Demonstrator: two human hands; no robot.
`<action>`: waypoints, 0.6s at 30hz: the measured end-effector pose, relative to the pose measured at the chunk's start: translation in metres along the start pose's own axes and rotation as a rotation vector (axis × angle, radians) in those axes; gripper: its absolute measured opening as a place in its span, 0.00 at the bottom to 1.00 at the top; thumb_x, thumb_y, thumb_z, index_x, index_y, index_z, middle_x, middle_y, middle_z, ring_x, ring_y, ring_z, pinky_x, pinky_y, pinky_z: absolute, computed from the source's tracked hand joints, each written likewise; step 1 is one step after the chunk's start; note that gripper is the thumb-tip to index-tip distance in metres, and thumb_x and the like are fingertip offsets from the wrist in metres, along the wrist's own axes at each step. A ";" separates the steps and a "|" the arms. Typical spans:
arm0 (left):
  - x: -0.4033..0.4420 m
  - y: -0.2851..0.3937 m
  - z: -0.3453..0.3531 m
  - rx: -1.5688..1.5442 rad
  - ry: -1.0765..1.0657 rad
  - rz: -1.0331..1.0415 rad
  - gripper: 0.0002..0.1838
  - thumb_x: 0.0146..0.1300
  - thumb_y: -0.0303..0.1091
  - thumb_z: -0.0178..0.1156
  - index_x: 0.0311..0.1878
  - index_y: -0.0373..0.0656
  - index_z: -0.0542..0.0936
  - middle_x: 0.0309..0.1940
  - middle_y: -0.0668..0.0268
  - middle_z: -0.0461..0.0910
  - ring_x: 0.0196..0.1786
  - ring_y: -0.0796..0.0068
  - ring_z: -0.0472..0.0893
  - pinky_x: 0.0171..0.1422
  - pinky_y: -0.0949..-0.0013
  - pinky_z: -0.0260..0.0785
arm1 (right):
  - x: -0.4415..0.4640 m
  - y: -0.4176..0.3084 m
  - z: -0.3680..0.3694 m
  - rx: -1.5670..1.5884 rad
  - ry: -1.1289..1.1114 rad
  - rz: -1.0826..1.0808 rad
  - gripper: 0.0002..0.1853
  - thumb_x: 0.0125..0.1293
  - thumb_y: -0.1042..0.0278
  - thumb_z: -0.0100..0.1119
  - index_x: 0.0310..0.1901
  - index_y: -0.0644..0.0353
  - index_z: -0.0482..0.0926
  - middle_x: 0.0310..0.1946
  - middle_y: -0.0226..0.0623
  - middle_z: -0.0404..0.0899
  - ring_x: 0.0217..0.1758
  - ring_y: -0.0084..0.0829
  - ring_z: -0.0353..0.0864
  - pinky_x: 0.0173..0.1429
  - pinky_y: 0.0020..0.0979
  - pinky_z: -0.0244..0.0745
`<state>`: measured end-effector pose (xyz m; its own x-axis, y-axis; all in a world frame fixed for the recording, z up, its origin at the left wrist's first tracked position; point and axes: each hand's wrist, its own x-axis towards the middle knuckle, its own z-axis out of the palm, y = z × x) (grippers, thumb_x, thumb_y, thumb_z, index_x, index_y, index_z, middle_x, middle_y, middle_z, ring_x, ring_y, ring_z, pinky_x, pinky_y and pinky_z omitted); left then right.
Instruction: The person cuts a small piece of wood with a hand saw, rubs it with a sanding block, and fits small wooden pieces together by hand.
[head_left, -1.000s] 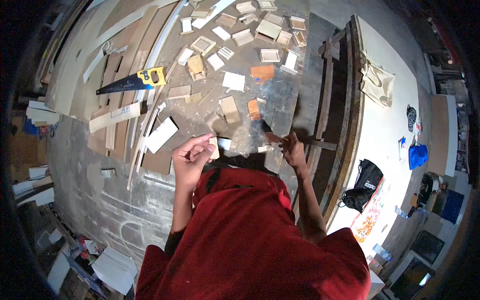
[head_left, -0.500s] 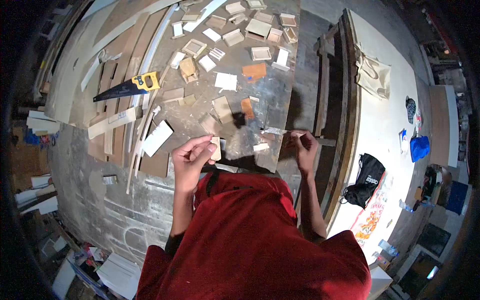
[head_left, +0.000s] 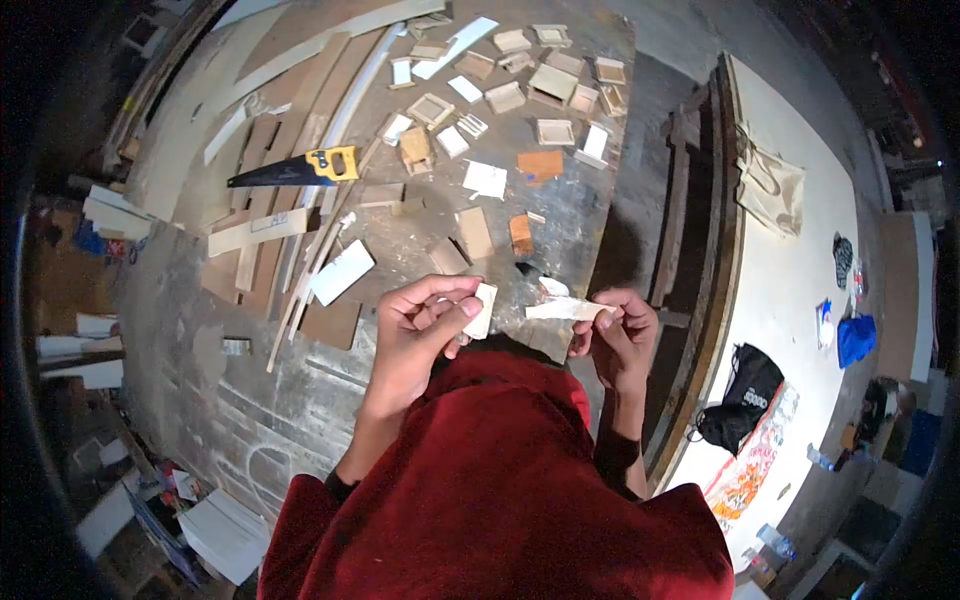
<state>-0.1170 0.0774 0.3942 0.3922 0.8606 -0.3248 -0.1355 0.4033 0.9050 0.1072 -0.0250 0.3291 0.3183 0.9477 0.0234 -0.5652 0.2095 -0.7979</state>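
Observation:
My left hand (head_left: 425, 325) pinches a small flat wooden piece (head_left: 480, 311) upright between thumb and fingers, close to my red shirt. To its right, my right hand (head_left: 622, 338) holds a thin pale strip (head_left: 565, 309) by one end, and the strip points toward the wooden piece. The two held things are apart. Just beyond the strip lies a small whitish thing (head_left: 552, 287) with a dark shadow beside it. Further up the worktable are an orange-brown block (head_left: 521, 235) and a tan flat piece (head_left: 474, 233).
A yellow-handled saw (head_left: 335, 164) lies on long boards at the left. Several small wooden boxes (head_left: 555, 83) spread over the far worktable. A white board (head_left: 342, 272) and tape roll (head_left: 236, 346) are at left. Right, a white tabletop (head_left: 800, 262) carries a cloth bag (head_left: 770, 190) and black bag (head_left: 742, 400).
My right hand has come in from the right with the strip, which now shows clearly nearer my left hand. My left hand still holds the wooden piece. The whole view has shifted.

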 end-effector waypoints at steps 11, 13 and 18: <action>-0.019 0.017 0.000 -0.072 -0.102 0.137 0.13 0.63 0.20 0.64 0.51 0.34 0.81 0.38 0.66 0.83 0.34 0.85 0.79 0.33 0.79 0.73 | 0.004 -0.012 0.021 -0.136 -0.062 -0.081 0.18 0.66 0.68 0.66 0.53 0.71 0.79 0.27 0.38 0.81 0.25 0.26 0.82 0.29 0.29 0.81; -0.020 0.022 0.006 -0.026 -0.081 0.157 0.13 0.63 0.19 0.64 0.51 0.34 0.81 0.36 0.67 0.83 0.33 0.87 0.78 0.33 0.79 0.72 | 0.003 -0.015 0.021 -0.177 -0.047 -0.082 0.17 0.66 0.68 0.66 0.51 0.71 0.79 0.26 0.37 0.81 0.24 0.25 0.81 0.28 0.28 0.79; -0.019 0.025 0.006 0.093 -0.092 0.247 0.12 0.63 0.19 0.64 0.50 0.33 0.82 0.33 0.67 0.83 0.30 0.89 0.77 0.31 0.81 0.72 | 0.001 -0.020 0.030 -0.125 -0.071 -0.138 0.15 0.66 0.68 0.67 0.47 0.72 0.79 0.29 0.38 0.80 0.23 0.24 0.80 0.26 0.24 0.74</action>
<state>-0.1223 0.0692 0.4246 0.4395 0.8956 -0.0689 -0.1544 0.1509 0.9764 0.0965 -0.0211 0.3634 0.3296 0.9275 0.1765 -0.4195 0.3114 -0.8527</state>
